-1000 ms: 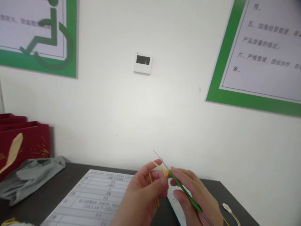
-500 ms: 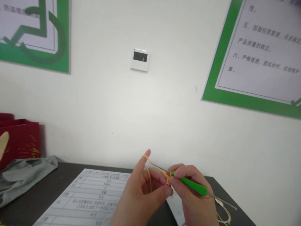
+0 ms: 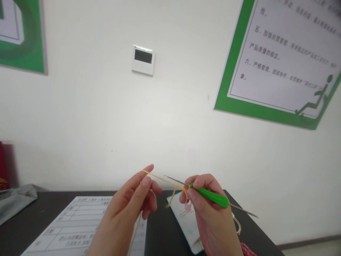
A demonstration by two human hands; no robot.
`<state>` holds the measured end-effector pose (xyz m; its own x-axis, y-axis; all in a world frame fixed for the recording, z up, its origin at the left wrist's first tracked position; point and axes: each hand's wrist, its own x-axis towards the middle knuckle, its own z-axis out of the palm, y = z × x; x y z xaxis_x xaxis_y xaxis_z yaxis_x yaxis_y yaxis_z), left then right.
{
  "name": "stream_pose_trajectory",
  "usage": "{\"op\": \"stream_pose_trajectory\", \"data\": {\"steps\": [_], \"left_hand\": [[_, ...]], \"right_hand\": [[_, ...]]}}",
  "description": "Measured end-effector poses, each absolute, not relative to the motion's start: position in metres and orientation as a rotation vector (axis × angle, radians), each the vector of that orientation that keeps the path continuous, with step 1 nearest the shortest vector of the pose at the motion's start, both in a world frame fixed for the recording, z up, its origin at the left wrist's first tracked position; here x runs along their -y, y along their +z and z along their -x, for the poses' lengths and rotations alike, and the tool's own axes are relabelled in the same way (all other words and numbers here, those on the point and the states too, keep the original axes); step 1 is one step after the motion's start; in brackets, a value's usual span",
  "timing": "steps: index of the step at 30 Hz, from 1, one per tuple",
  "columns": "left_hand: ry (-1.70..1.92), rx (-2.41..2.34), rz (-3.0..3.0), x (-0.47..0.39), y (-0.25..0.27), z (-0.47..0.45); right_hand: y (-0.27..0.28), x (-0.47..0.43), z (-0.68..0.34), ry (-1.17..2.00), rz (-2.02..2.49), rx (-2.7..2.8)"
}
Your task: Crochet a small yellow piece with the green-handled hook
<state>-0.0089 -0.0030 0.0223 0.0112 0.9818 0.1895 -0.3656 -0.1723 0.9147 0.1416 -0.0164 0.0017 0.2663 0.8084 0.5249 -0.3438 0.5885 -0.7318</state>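
My right hand [image 3: 214, 213] grips a crochet hook [image 3: 210, 196] by its green handle, with the thin metal tip pointing up and left and a second metal end sticking out behind. Yellow yarn [image 3: 160, 178] is looped at the hook by my right fingertips, and a short tail hangs below. From there the strand runs taut to the raised index finger of my left hand [image 3: 128, 204]. The left thumb lies near that finger, the others are curled, and the yarn comes out below the palm.
A printed sheet with a table [image 3: 77, 227] lies under my left hand on the dark table [image 3: 158, 220]. A pale card or booklet [image 3: 183, 220] is below my right hand. Grey cloth [image 3: 18, 201] lies at the left. Behind are a wall, a thermostat-like panel [image 3: 143, 60] and green-framed posters [image 3: 266, 105].
My left hand has moved left, away from my right hand, and its fingers have left the yarn work. The strand between them is longer and straighter. The view has shifted right.
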Motion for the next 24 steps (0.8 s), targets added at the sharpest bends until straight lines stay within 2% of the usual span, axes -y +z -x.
{"op": "stream_pose_trajectory", "data": {"steps": [8,15,19,22,24], "left_hand": [[1.383,-0.901,-1.019,-0.026,0.01,0.014],[0.957,-0.748,-1.002,-0.054,0.004,0.024],[1.088,-0.825,-0.939,-0.072,-0.009,0.036],[1.203,-1.12,-1.249,-0.071,-0.025,0.04],[1.157,-1.071,-1.468,-0.065,-0.031,0.041]], "right_hand": [[0.007,0.022,-0.138,0.896,0.518,1.043],[0.014,0.023,-0.152,0.866,0.516,1.009],[0.015,0.021,-0.159,0.831,0.537,1.011],[0.015,0.02,-0.159,0.818,0.558,1.013],[0.014,0.02,-0.159,0.813,0.572,1.013]]}}
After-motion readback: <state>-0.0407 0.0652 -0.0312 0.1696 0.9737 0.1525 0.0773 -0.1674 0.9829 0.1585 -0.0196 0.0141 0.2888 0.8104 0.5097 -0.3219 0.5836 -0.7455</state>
